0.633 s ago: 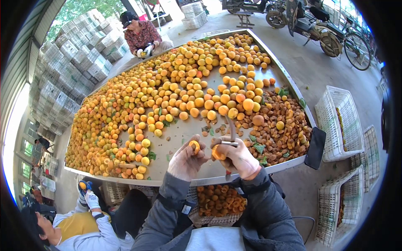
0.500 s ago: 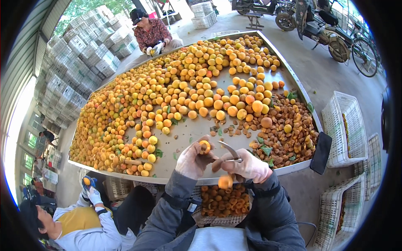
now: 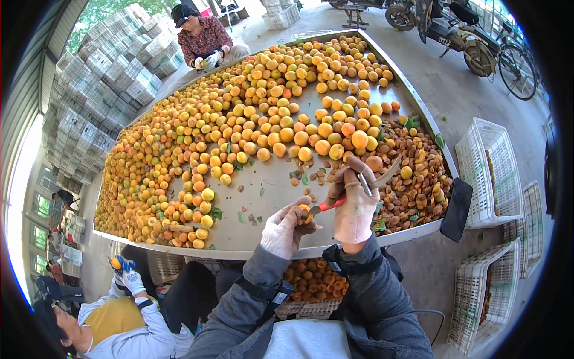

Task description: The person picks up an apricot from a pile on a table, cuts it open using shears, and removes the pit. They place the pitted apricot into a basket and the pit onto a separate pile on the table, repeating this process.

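Near the table's front edge, my gloved left hand (image 3: 283,230) is closed on a partly hidden apricot (image 3: 306,210). Beside it, my gloved right hand (image 3: 353,200) grips a knife (image 3: 330,204) with a red handle, whose curved blade (image 3: 387,173) points up and right, away from the fruit. The handle's red end reaches to the apricot. Below the edge, in front of my body, a crate (image 3: 305,309) holds apricot halves (image 3: 317,280). Whole apricots (image 3: 239,128) cover much of the metal table (image 3: 272,185); a heap of brown pits (image 3: 412,194) lies to the right.
A black phone (image 3: 457,209) rests at the table's right corner. White crates (image 3: 489,173) stand on the right floor, and stacked crates (image 3: 98,99) rise at the far left. One co-worker (image 3: 206,42) sits across the table, another (image 3: 128,311) at my left. Scooters (image 3: 460,39) are parked behind.
My right hand has risen and turned, swinging the blade from upper left to upper right. An apricot piece that was in midair above the crate is gone from there. The view has shifted slightly.
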Demonstrator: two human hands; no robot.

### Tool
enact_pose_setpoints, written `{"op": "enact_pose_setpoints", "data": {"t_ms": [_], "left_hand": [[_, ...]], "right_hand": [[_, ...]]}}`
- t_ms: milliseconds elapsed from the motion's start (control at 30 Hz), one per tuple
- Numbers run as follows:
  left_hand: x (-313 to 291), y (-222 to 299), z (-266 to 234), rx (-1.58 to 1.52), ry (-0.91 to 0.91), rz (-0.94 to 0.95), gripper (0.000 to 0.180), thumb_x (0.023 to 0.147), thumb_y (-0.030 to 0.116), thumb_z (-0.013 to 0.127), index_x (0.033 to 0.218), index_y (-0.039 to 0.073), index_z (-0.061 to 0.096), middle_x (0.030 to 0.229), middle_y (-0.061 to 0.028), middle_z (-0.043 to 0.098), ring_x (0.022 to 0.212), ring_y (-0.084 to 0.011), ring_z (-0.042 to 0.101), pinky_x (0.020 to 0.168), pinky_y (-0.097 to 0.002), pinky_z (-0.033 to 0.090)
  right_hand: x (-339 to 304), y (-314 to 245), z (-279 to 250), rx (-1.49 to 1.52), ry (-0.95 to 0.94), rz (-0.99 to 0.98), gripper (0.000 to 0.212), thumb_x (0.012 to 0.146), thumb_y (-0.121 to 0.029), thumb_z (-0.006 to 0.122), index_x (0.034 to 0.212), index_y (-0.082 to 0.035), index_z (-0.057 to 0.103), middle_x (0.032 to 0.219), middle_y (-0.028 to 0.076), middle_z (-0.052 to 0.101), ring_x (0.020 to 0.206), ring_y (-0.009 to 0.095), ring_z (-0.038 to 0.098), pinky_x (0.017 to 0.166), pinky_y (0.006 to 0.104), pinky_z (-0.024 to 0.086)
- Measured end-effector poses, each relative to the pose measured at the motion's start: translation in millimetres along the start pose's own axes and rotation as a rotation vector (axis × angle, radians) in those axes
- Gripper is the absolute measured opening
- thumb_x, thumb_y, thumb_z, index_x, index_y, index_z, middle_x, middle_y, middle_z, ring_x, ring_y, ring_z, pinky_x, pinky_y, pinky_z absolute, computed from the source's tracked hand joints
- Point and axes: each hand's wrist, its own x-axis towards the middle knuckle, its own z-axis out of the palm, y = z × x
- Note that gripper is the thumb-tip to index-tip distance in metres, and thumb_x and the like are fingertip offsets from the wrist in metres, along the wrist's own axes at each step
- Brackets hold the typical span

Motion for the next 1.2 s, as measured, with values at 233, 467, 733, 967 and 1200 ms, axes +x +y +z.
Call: {"op": "enact_pose_setpoints", "data": {"t_ms": [233, 467, 733, 967, 1200], "left_hand": [[2.8, -1.7, 8.3, 0.112, 0.003, 0.042, 0.038, 0.100, 0.015, 0.043, 0.128, -0.010, 0.047, 0.097, -0.0095, 0.059, 0.081, -0.0183, 0.062, 0.079, -0.0376, 0.058], [30.8, -0.8, -6.7, -0.202, -0.011, -0.242, 0.043, 0.103, 0.028, 0.036, 0.131, -0.003, 0.043, 0.103, -0.0137, 0.061, 0.078, -0.0176, 0.062, 0.073, -0.0386, 0.056], [63.9, 3.4, -33.2, -0.008, 0.307, 0.096, 0.026, 0.100, 0.012, 0.042, 0.122, 0.002, 0.050, 0.111, -0.0170, 0.058, 0.091, -0.0279, 0.063, 0.085, -0.0477, 0.055], [54.5, 15.1, -36.7, -0.267, 0.129, 0.010, 0.027, 0.098, 0.006, 0.045, 0.123, -0.001, 0.049, 0.112, -0.0210, 0.062, 0.095, -0.0315, 0.065, 0.083, -0.0443, 0.056], [31.9, 48.5, -22.4, -0.093, 0.019, -0.047, 0.031, 0.095, 0.012, 0.051, 0.121, -0.004, 0.052, 0.109, -0.0167, 0.061, 0.088, -0.0240, 0.064, 0.086, -0.0433, 0.054]], "right_hand": [[-4.7, 6.1, 5.6, -0.073, -0.060, -0.055, 0.020, 0.094, -0.004, 0.052, 0.112, -0.003, 0.061, 0.069, 0.002, 0.056, 0.047, 0.007, 0.048, 0.041, 0.0203, 0.036], [47.4, 44.6, -19.0, 0.458, 0.104, 0.339, 0.023, 0.098, -0.007, 0.045, 0.118, -0.009, 0.055, 0.068, -0.002, 0.044, 0.047, 0.006, 0.031, 0.042, 0.0209, 0.024], [44.0, 17.6, -7.2, 0.026, 0.067, 0.158, 0.019, 0.093, -0.005, 0.053, 0.110, -0.008, 0.062, 0.070, -0.001, 0.052, 0.053, 0.005, 0.043, 0.045, 0.0216, 0.034], [14.5, 39.3, -8.1, -1.267, -0.595, -0.387, 0.018, 0.076, -0.009, 0.071, 0.094, -0.008, 0.069, 0.086, 0.013, 0.068, 0.081, 0.029, 0.066, 0.070, 0.0339, 0.052], [30.1, 9.6, -22.5, -1.262, -0.432, -0.341, 0.023, 0.080, -0.020, 0.072, 0.099, -0.008, 0.067, 0.092, 0.015, 0.066, 0.082, 0.031, 0.066, 0.070, 0.0371, 0.052]]}}
